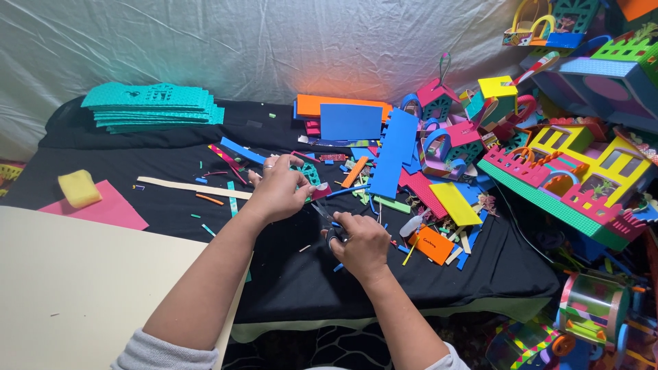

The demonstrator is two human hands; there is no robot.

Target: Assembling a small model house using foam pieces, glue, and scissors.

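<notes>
My left hand [279, 188] pinches a small teal foam cutout [310, 173] above the black cloth. My right hand [361, 243] grips a pair of scissors [327, 220], whose blades point up toward the teal piece. Both hands meet over the middle of the table, among scattered foam scraps.
A stack of teal foam sheets [154, 106] lies at the back left. A yellow sponge [79, 188] rests on a pink sheet [103, 209]. Blue and orange foam sheets [349, 118] and coloured strips lie behind the hands. Finished foam houses [579, 175] crowd the right. A cream board [75, 288] covers the near left.
</notes>
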